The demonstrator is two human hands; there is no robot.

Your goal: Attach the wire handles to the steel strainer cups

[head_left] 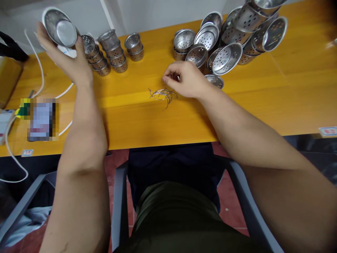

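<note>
My left hand [68,60] is raised at the far left of the yellow table [158,119] and grips a perforated metal strainer cup [59,27], its open mouth turned toward me. My right hand [184,79] rests at the table's middle with fingers pinched together, just above and right of a small pile of thin wire handles [162,95]. What the pinch holds is too small to make out. Both forearms reach out over the table's front edge.
Three short stacks of strainer cups [112,52] stand behind my left hand. A heap of loose strainer cups [226,38] lies at the back right. White cables [39,73] and a blurred box [42,119] sit at the left. Grey chair arms [119,196] flank my lap.
</note>
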